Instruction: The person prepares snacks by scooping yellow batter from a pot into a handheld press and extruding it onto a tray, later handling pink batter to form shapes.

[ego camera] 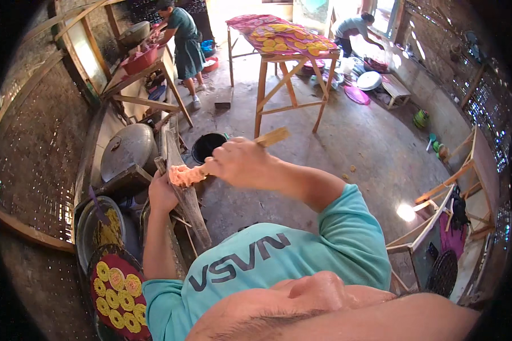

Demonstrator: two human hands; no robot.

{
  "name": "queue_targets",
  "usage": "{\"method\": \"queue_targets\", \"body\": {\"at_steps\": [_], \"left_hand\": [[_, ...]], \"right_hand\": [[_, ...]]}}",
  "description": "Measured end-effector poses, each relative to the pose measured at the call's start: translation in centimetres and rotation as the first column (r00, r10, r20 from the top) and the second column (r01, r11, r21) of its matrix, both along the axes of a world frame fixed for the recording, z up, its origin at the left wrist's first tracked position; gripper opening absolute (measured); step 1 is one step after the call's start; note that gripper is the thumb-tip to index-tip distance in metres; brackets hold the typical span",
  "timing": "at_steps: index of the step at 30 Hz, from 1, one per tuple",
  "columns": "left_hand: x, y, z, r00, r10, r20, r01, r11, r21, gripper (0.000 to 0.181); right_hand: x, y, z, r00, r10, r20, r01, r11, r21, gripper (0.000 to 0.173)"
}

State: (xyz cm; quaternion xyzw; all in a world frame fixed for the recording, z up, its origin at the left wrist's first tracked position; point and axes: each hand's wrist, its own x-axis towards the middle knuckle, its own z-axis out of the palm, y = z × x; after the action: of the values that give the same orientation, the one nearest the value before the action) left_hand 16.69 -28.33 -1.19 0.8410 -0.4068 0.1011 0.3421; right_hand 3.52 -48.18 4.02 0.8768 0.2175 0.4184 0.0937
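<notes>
My right hand [245, 164] is closed around a flat wooden stick [273, 137], whose far end juts out past the fist. Soft orange-pink dough [185, 175] clings at the stick's other end, over a weathered wooden beam [192, 213]. My left hand [162, 192] grips the beam from its left side, its fingers partly hidden. Below that hand, a metal basin [82, 232] contains yellow dough [109, 226] and a purple spatula [97, 202]. A round tray covered with a dark red sheet [107, 265] bears several yellow ring-shaped dough pieces [112, 298], two with orange-pink dough.
A black bucket [208, 147] stands on the floor beyond my hands. Left of it is a large metal lid [128, 151]. Ahead, a wooden table [262, 85] holds yellow rounds on pink sheets. Two people [185, 42] work farther off. Wooden frames [426, 230] stand at right.
</notes>
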Motion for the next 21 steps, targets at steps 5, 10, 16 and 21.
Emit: {"method": "queue_targets", "body": {"at_steps": [5,10,16,21], "left_hand": [[2.1,4.2,-2.9,0.668,-0.532,-0.521,0.089,0.752,-0.653,0.020],[2.0,1.5,-1.9,0.775,-0.420,-0.472,0.129,0.837,-0.532,0.011],[3.5,3.6,-2.9,0.816,-0.278,-0.507,0.042,0.903,-0.428,0.041],[2.8,3.8,-2.8,0.928,-0.143,-0.344,0.010,0.933,-0.360,0.014]], "right_hand": [[-1.6,-2.7,2.4,0.995,-0.008,-0.100,0.049,0.908,0.415,0.021],[1.4,-3.4,-1.5,0.995,-0.042,-0.087,0.080,0.861,0.502,0.019],[1.2,-2.0,-2.2,0.956,0.175,-0.236,-0.004,0.811,0.585,0.019],[1.7,-1.7,-1.6,0.882,0.306,-0.359,-0.024,0.788,0.615,0.020]]}}
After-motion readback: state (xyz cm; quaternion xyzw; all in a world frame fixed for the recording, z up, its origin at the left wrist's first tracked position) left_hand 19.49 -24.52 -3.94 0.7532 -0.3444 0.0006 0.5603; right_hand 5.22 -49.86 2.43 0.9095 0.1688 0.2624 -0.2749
